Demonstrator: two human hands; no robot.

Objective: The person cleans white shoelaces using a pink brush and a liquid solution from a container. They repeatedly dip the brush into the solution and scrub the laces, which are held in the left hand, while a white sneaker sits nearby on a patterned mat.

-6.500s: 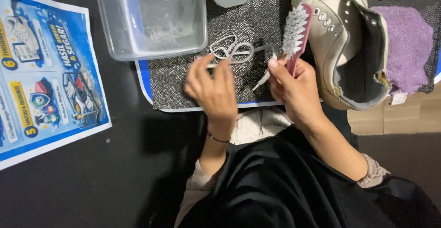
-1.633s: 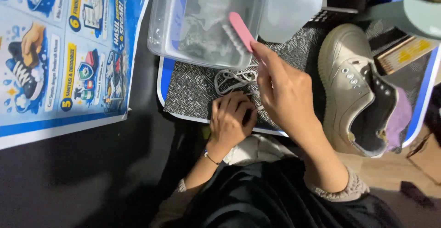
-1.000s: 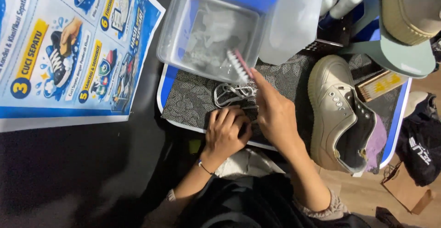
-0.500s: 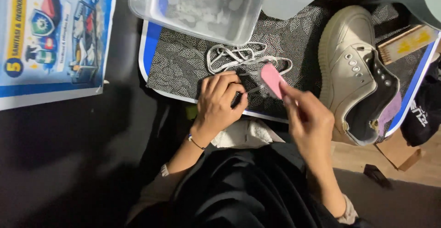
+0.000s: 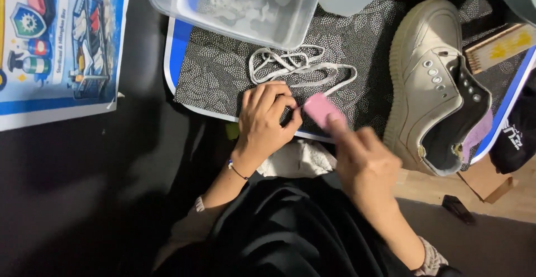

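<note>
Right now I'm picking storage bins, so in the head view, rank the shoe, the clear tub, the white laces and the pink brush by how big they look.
1. Clear tub, though cropped by the frame's top
2. Shoe, close to the tub
3. Laces
4. Brush, partly hidden by the right hand

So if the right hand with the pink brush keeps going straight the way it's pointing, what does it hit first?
Probably the left hand: the right hand aims its pink brush up-left at it, though the blur hides the gap.
</note>
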